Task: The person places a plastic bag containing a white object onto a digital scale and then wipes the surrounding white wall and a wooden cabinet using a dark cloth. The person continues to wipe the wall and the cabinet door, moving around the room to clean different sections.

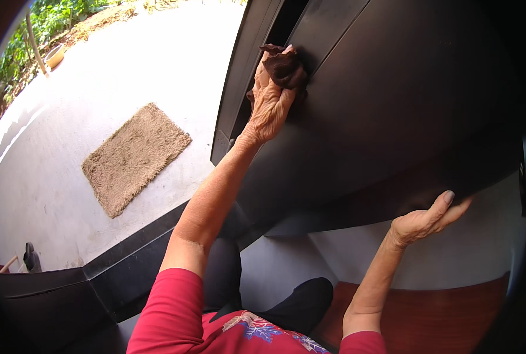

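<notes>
A dark brown cloth [285, 68] is bunched in my left hand [269, 99], against the edge of a large dark door panel [378, 97], next to the dark frame [249, 57]. Part of the cloth hangs below the hand on both sides. My right hand [429, 219] is at the lower edge of the same panel, thumb up and fingers reaching behind or along it; whether it grips the edge I cannot tell.
A shaggy tan mat [137, 159] lies on the pale floor outside at the left. A dark threshold [134, 239] crosses below my left arm. Dark footwear [31, 258] stands at the lower left, a reddish-brown surface [426, 314] at the lower right. Plants [11, 66] grow beyond the floor.
</notes>
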